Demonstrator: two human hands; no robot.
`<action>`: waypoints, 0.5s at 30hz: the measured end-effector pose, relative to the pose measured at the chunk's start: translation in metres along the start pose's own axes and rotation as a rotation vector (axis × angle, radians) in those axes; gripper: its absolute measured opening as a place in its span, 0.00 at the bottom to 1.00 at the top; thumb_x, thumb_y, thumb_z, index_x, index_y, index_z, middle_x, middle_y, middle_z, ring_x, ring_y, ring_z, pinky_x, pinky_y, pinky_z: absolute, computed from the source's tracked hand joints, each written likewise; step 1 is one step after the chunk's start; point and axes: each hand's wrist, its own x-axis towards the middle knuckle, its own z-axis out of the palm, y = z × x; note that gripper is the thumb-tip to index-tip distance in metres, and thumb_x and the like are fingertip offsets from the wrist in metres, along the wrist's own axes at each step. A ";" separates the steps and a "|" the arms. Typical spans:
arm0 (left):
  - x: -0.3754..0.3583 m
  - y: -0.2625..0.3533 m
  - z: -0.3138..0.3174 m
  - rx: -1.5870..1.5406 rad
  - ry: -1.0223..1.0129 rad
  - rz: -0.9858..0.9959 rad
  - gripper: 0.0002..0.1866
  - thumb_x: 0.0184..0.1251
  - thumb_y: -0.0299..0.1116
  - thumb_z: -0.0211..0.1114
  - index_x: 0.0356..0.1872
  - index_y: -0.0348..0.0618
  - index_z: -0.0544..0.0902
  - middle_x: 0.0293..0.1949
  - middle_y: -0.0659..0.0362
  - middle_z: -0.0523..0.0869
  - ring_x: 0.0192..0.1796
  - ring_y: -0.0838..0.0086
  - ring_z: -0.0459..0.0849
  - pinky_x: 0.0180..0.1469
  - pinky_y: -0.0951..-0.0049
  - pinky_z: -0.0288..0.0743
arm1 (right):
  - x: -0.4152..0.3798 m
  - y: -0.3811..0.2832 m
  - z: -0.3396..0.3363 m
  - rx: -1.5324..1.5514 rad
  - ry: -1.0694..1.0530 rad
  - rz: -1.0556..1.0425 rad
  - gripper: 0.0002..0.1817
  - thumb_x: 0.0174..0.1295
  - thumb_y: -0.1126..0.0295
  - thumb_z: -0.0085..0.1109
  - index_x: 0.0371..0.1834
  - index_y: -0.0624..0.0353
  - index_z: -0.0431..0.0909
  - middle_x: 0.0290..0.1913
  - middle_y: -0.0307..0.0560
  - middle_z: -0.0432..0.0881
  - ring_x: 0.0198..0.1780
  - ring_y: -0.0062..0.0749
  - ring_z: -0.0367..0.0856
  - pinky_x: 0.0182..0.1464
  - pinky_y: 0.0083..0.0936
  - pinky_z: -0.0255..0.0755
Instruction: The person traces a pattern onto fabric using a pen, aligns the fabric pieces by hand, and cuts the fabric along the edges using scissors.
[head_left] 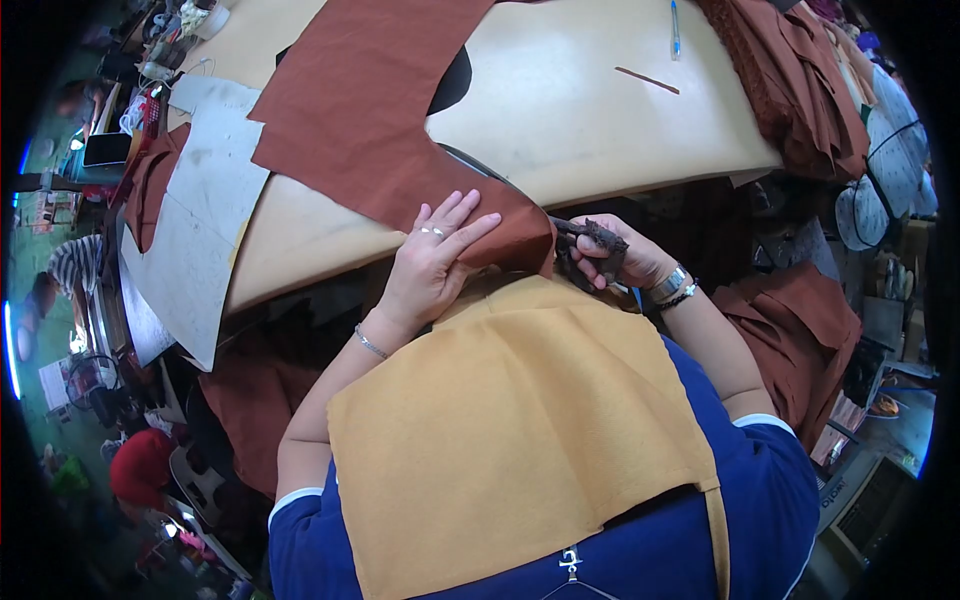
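Note:
A rust-brown fabric piece (360, 100) lies across the pale table (570, 110) and bends over its near edge. My left hand (445, 250) rests on it with the fingers spread, pressing the cloth near its curved end. Just right of that end, my right hand (625, 255) is wrapped round the dark handles of scissors (575, 228). The blades are mostly hidden by the cloth. Dark cloth-like wrapping covers part of the handles. A mustard apron (520, 430) hangs below both hands.
A blue pen (675, 32) and a thin brown strip (647, 80) lie on the table. Brown cloth is piled at the right (800, 90), with more below (790, 330). A pale pattern sheet (205, 200) hangs over the left edge. People are at the far left.

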 end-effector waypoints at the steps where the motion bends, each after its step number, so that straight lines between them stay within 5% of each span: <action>1: 0.000 0.000 0.000 0.001 0.000 -0.001 0.31 0.56 0.21 0.58 0.64 0.57 0.76 0.68 0.52 0.71 0.70 0.53 0.69 0.70 0.45 0.58 | 0.000 0.001 0.000 0.021 -0.003 0.005 0.17 0.60 0.57 0.67 0.32 0.60 0.75 0.22 0.39 0.77 0.19 0.20 0.76 0.21 0.16 0.73; 9: 0.000 0.003 0.001 -0.038 -0.001 -0.028 0.30 0.57 0.17 0.51 0.62 0.53 0.78 0.68 0.52 0.71 0.72 0.55 0.67 0.73 0.49 0.52 | 0.004 0.006 0.001 0.016 0.039 -0.002 0.27 0.54 0.45 0.69 0.33 0.59 0.74 0.20 0.35 0.75 0.17 0.16 0.74 0.20 0.12 0.70; 12: 0.000 0.001 0.001 -0.006 0.007 -0.007 0.30 0.57 0.19 0.56 0.63 0.55 0.77 0.68 0.52 0.72 0.70 0.54 0.68 0.71 0.47 0.56 | 0.004 0.001 -0.001 0.037 -0.005 -0.016 0.18 0.61 0.55 0.66 0.33 0.60 0.76 0.21 0.40 0.77 0.17 0.21 0.76 0.21 0.16 0.74; 15: 0.000 0.000 0.000 0.005 0.011 0.001 0.30 0.57 0.21 0.58 0.64 0.56 0.76 0.67 0.52 0.72 0.70 0.54 0.69 0.70 0.46 0.58 | 0.004 0.001 -0.008 -0.013 -0.011 -0.001 0.18 0.60 0.55 0.66 0.33 0.61 0.76 0.24 0.39 0.76 0.19 0.20 0.76 0.21 0.15 0.73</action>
